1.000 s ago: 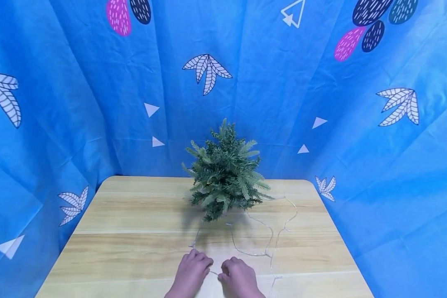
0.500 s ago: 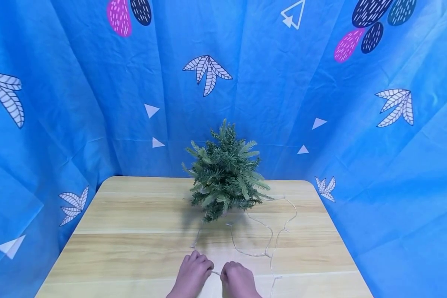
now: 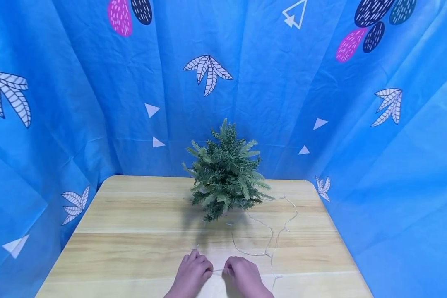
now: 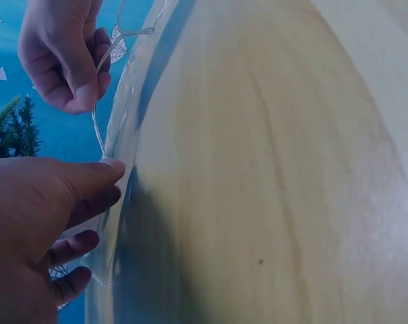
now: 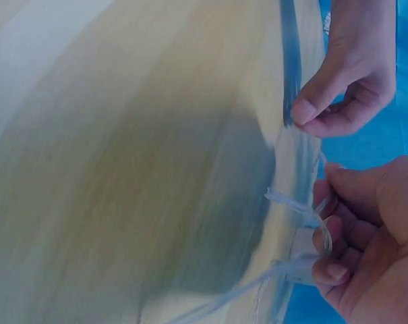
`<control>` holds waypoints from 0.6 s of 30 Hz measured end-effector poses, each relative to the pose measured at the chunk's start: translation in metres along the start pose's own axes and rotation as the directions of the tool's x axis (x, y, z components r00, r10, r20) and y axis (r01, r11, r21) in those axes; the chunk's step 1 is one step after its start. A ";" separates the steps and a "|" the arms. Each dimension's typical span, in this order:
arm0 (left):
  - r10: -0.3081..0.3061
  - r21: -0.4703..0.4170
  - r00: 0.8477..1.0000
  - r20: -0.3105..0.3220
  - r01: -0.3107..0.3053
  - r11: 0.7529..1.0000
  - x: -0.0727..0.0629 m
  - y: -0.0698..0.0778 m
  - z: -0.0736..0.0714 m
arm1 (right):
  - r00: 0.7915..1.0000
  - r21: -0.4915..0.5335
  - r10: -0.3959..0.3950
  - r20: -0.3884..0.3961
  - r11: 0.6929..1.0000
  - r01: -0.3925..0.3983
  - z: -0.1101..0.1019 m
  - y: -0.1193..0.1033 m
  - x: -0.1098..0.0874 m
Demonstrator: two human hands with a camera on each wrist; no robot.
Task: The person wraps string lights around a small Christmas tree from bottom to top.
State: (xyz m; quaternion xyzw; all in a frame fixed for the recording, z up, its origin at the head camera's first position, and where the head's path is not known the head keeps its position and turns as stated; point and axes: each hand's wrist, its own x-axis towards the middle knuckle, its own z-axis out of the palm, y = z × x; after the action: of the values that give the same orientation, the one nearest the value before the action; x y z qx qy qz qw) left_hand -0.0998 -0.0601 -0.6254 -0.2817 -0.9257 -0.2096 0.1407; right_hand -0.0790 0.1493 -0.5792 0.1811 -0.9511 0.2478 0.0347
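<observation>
A thin clear-wired string light lies in loops on the table, running up to a small green artificial Christmas tree. My left hand pinches one stretch of it between thumb and forefinger. Close to its right, my right hand pinches the same wire, leaving a short straight length between the two. In the right wrist view a small bulb end sticks out by my right fingers, and the wire loops over them. The tree's base is hidden by its branches.
The light wooden table has rounded far corners. Blue patterned cloth hangs behind it and on both sides. The tree stands near the table's back edge, with wire on its right.
My right hand has shifted slightly right, its fingers closing tighter on the wire. The length between the hands has straightened, and the wire beyond my left hand has drawn a little right.
</observation>
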 end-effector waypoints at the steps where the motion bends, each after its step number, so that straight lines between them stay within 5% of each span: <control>1: -0.001 -0.012 1.000 -0.003 0.001 1.000 0.000 0.000 -0.001 | 1.000 -0.003 -0.006 0.002 1.000 0.006 -0.002 0.000 0.000; 9: -0.012 -0.022 0.999 -0.042 0.011 1.000 0.002 -0.003 -0.011 | 0.997 -0.028 -0.082 0.004 0.996 0.082 -0.007 0.011 -0.001; 18: -0.065 -0.029 0.998 -0.010 0.065 0.997 0.003 -0.012 -0.028 | 0.995 -0.027 -0.089 0.035 0.996 0.090 -0.026 0.017 -0.001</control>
State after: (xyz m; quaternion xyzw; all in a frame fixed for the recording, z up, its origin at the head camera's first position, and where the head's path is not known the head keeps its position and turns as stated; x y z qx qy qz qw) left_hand -0.1058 -0.0806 -0.6039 -0.2524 -0.9304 -0.2291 0.1348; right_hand -0.0849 0.1762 -0.5642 0.2272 -0.9459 0.2292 0.0326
